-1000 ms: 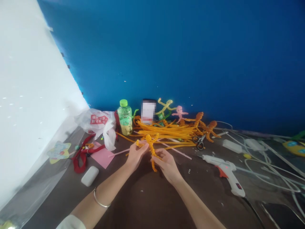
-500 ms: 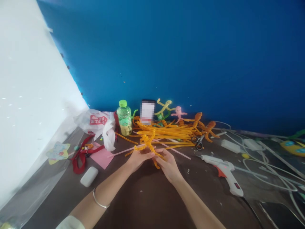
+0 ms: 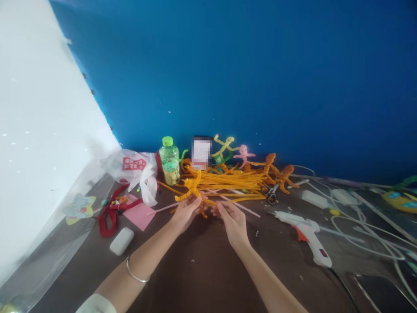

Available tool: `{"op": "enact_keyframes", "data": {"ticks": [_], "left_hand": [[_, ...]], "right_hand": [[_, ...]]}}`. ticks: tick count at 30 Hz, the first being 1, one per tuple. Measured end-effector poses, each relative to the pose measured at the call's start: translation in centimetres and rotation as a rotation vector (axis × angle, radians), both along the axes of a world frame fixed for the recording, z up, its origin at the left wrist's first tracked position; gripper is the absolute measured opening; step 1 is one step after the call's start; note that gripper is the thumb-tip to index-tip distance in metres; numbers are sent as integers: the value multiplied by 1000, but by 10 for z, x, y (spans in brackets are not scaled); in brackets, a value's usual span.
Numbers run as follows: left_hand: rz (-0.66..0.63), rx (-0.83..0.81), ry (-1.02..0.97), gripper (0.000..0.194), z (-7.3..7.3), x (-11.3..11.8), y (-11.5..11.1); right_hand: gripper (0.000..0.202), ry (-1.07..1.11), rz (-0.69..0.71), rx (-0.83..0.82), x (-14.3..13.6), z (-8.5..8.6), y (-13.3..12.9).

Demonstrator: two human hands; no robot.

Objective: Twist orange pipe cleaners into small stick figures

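My left hand (image 3: pixel 185 212) pinches an orange pipe-cleaner figure (image 3: pixel 191 190) by its body, holding it above the dark table (image 3: pixel 202 269). My right hand (image 3: pixel 232 221) grips the figure's lower strand beside the left hand. Just beyond both hands lies a pile of orange pipe cleaners (image 3: pixel 228 180). A silver bracelet (image 3: pixel 135 274) circles my left wrist.
A green-capped bottle (image 3: pixel 170 161) and a white plastic bag (image 3: pixel 133 168) stand at the back left. Finished figures (image 3: pixel 243 153) line the blue wall. Scissors (image 3: pixel 271 194), a white glue gun (image 3: pixel 308 234) and white cables (image 3: pixel 361 217) lie right. Red ribbon (image 3: pixel 109 215), pink paper (image 3: pixel 140 215) and a white case (image 3: pixel 121 240) lie left.
The orange figure has tilted and shifted left and up in my hands. My right hand has moved from its middle to its lower strand.
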State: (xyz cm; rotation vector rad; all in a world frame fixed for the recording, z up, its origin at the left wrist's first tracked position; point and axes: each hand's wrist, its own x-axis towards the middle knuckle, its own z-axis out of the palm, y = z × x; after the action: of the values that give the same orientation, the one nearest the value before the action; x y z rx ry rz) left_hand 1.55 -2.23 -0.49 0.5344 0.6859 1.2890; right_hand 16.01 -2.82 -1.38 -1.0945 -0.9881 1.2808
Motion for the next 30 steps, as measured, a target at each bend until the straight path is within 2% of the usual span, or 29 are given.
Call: {"op": "enact_keyframes", "data": {"ticks": [11,14,16,20,23,26,30], "left_hand": [[-11,70,113,31,0,0,2],[30,51,123,28,-3,-1,4],[81,13,127,31,-5,-2,5],[118,12,96,33,-4,-7,8],[82,62,42,29,-1,-11,9],[68,96,13,27,-1,-13,10],[105,76,100,30,-3,-14,12]], "right_hand": [[26,-131,-79,134,2,1,0],[23,-242,-61,222,4,1,0],[22,-410,-50,330,7,-1,3],[30,-885,8,605,9,-12,8],[29,-1126,58,692,6,-15,6],[13,-1195,132,714,2,-10,2],[19,-1155,298,803,0,3,-5]]}}
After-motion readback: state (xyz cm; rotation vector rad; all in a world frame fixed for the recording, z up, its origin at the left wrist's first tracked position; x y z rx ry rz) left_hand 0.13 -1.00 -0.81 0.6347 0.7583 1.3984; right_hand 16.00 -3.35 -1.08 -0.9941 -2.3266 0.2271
